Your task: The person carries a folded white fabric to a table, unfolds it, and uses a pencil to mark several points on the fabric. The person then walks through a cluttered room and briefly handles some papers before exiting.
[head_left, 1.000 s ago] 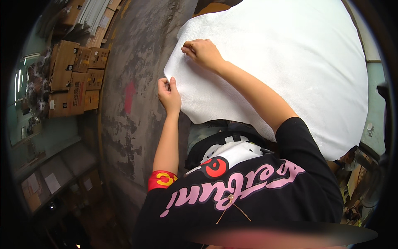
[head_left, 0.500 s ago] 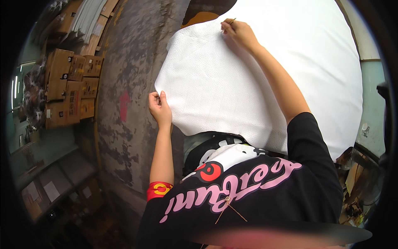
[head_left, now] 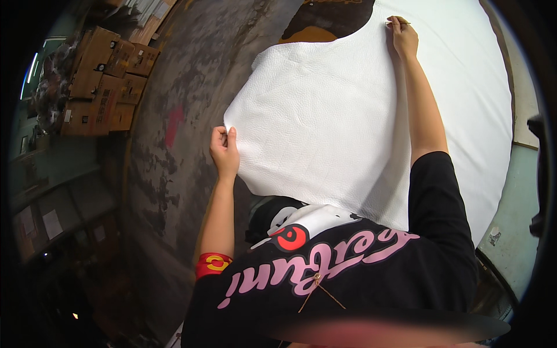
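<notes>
A large sheet of white, pebble-grained leather (head_left: 325,116) spreads across the middle and right of the view, its near edge reaching my black shirt. My left hand (head_left: 224,153) is closed on the sheet's left edge, pinching it between thumb and fingers and lifting it a little. Toward the far side, my right hand (head_left: 405,39) holds a thin, pen-like tool (head_left: 400,22) between the fingertips, over the leather. The tool's kind is too small to make out. A raised fold runs through the sheet beside my right forearm.
To the left lies a worn grey surface (head_left: 197,98) with a pink arrow-shaped mark (head_left: 173,124). Cardboard boxes (head_left: 104,87) are stacked beyond it. A dark brown and orange patch (head_left: 307,35) shows past the leather's far edge. A pale green surface (head_left: 519,191) borders the right.
My right hand has moved right and farther away across the leather with the thin tool. My left hand keeps its pinch on the edge. The view has shifted slightly.
</notes>
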Action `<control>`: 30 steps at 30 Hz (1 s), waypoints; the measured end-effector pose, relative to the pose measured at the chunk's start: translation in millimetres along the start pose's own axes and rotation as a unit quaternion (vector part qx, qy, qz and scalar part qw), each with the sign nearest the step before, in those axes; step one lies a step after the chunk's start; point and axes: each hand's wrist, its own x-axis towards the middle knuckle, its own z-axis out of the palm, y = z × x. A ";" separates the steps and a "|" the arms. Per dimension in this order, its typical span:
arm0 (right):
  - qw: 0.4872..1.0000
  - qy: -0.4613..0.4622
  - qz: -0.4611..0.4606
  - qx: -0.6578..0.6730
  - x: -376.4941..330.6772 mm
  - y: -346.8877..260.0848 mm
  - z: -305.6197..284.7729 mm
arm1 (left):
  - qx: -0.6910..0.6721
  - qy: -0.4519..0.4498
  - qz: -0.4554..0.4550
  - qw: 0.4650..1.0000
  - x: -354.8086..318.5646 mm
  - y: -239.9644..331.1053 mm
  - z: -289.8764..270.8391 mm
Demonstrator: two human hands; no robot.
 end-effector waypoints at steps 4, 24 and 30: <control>0.990 0.023 -0.056 0.126 -32.0 -13.4 15.9 | -0.002 0.006 -0.005 1.000 -0.6 2.1 -1.2; 0.988 -0.042 -0.130 0.071 -80.3 -48.2 22.6 | 0.007 0.004 -0.011 1.000 -0.5 5.5 -0.2; 0.990 -0.054 -0.086 0.097 -78.5 -44.3 23.6 | -0.003 -0.005 -0.022 1.000 0.6 7.0 1.3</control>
